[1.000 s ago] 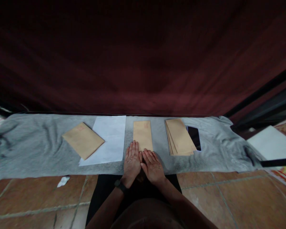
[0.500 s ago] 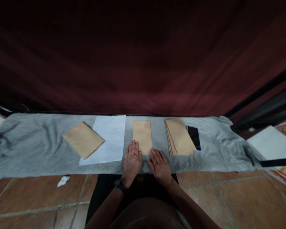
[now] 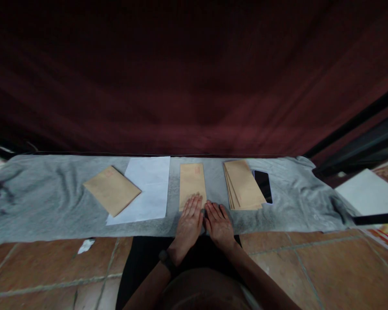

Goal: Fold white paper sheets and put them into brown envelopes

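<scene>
A brown paper envelope with small red print near its top right lies upright in front of me on the grey cloth. My left hand rests flat over its lower part, fingers stretched out, covering the near edge. At the envelope's lower right corner lies my right hand, its fingers extended and flat, mostly on the cloth. Both hands are open and hold nothing. To the right sits a fanned stack of brown envelopes. On the left, another brown envelope or pile overlaps white paper sheets.
A dark phone is partly under the right stack. The grey cloth covers a narrow bench or table. Behind it hangs a dark red curtain. Scrap paper lies on the tiled floor.
My left hand has slid right across the envelope's lower part, from its left edge toward my right hand. The right hand has barely moved. The envelope stays in about the same place.
</scene>
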A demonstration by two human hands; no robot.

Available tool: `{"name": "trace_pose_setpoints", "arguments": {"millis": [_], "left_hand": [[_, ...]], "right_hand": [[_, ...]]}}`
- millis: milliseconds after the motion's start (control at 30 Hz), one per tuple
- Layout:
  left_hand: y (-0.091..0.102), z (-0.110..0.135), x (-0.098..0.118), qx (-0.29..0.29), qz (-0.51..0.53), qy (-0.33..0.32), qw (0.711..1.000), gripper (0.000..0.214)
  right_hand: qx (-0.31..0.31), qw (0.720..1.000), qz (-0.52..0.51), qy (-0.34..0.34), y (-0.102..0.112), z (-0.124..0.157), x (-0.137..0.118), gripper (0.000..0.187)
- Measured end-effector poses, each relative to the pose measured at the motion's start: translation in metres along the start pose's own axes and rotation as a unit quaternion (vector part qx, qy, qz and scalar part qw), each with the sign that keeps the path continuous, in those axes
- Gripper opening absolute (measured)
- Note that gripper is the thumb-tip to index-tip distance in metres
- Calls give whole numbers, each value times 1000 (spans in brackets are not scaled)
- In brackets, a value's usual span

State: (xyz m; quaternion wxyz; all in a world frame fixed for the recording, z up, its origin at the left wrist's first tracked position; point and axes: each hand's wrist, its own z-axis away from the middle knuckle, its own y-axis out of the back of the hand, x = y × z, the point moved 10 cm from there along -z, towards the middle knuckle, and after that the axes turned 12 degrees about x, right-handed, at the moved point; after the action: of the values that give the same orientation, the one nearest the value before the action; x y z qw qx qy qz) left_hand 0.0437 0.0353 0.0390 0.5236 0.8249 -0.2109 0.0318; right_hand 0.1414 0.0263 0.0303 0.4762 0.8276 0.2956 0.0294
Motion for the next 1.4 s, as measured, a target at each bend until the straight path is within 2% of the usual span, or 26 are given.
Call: {"name": "trace_pose_setpoints", "arguments": {"millis": [100,200,600,833,1133,1233,1400], "left_hand": [[-10,7,22,-30,7,-36,999,59],[-12,13,26,-30,-9,-46,998,63],[0,26,-7,-26,-75,-30,996,73],[16,32,-27,-17,-93,-6,996,75],[18,36,-34,-14,-106,6,994,74],[18,36,-34,-6,-100,6,995,74],[17,38,-35,4,-108,-8,994,71]], "right_hand": [[-8,1000,10,5,-4,4,2,53],[-16,1000,14,12,-7,5,1,53],[-2,1000,-3,-6,0,0,1,47],[1,1000,-9,-2,3,-2,0,46],[3,1000,-15,-8,4,-2,0,47],[-1,1000,-24,-1,3,-6,-8,49],[-30,997,-64,36,-4,-14,-37,48]]}}
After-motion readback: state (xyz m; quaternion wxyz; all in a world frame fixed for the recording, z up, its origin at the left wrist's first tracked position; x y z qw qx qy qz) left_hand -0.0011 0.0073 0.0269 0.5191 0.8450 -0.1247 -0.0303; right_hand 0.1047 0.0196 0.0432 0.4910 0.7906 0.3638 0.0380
